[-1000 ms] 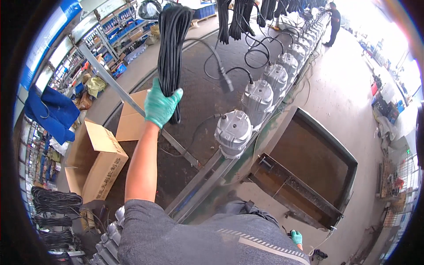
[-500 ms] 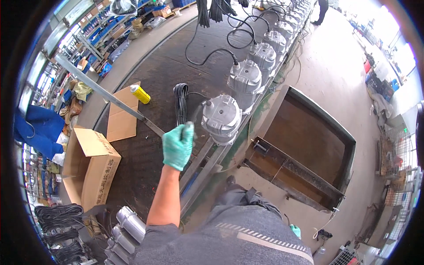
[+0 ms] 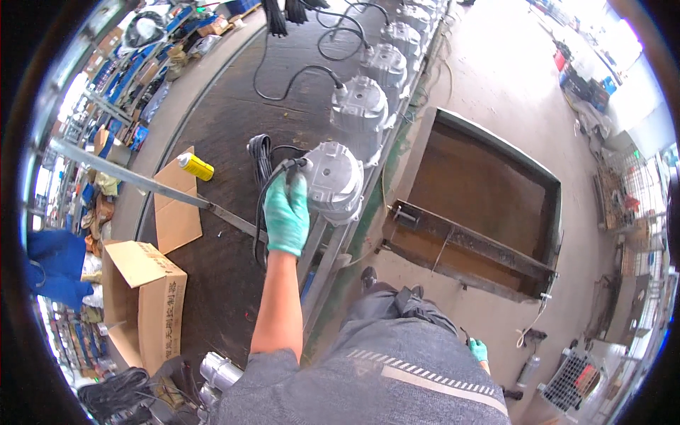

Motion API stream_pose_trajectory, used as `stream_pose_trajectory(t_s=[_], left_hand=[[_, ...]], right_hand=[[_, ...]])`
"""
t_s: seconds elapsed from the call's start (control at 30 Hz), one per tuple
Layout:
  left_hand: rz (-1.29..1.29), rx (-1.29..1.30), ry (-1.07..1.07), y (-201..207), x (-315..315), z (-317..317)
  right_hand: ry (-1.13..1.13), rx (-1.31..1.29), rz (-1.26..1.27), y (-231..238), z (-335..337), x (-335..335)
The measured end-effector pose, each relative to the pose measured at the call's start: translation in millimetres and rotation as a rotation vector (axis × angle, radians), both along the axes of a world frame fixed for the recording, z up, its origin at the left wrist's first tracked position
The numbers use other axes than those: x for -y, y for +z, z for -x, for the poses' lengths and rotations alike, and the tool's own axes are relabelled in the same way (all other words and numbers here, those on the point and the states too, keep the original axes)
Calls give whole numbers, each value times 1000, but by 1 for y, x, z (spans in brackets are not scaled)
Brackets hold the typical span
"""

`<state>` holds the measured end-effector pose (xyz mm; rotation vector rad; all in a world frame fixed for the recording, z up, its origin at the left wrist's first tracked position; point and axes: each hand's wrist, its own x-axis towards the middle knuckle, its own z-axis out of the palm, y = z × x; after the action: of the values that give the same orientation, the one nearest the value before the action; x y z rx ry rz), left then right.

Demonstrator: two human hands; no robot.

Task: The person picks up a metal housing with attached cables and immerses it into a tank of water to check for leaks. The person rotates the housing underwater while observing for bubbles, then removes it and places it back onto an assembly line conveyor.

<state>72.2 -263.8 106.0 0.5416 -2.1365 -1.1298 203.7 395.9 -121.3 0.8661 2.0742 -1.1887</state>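
Observation:
My left hand [image 3: 287, 216], in a green glove, is closed around a black cable [image 3: 259, 234] just beside its fitting on the nearest silver metal housing [image 3: 333, 183]. The housing is round and ribbed, and sits at the table's right edge. A coiled bundle of the black cable [image 3: 260, 152] rests just beyond the hand. Low on the right, past my body, my right hand [image 3: 479, 349] shows small in a green glove with fingers curled. A thin dark thing sticks out by it, too small to name.
Similar housings [image 3: 360, 106] with cables line the table's right edge. A yellow can [image 3: 196, 167] lies on flat cardboard [image 3: 177, 219], near an open carton [image 3: 163, 312]. A metal bar [image 3: 134, 173] crosses the left. A brown-bottomed metal trough [image 3: 489, 198] stands right.
My left hand has moved onto the cable at the nearest housing, and the cable now loops past the wrist. The view has shifted; more of my right hand shows.

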Motion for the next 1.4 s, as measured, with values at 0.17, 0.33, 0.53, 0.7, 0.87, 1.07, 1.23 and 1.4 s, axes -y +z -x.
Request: stream_pose_trajectory(t_s=[0.17, 0.33, 0.53, 0.7, 0.87, 1.07, 1.23, 1.4], left_hand=[[-370, -215, -326, -4, 29, 50], [-527, -295, -314, 16, 10, 49], [-358, -329, -503, 64, -95, 8], [-881, -435, -621, 96, -147, 2], [-1314, -421, -578, 57, -204, 23], [-1203, -88, -457, -50, -227, 42], [-938, 373, -308, -162, -230, 51], [-920, 585, -250, -198, -239, 64]], right_hand=[[50, 68, -101, 22, -19, 11], [-117, 68, -23, 19, -12, 10], [144, -258, 30, 48, 91, 55], [263, -417, 318, 144, 174, 183], [-199, -203, 604, 137, 194, 181], [178, -563, -161, 102, 209, 66], [401, -546, -568, 118, 238, 39], [446, -446, -614, 104, 250, 32]])
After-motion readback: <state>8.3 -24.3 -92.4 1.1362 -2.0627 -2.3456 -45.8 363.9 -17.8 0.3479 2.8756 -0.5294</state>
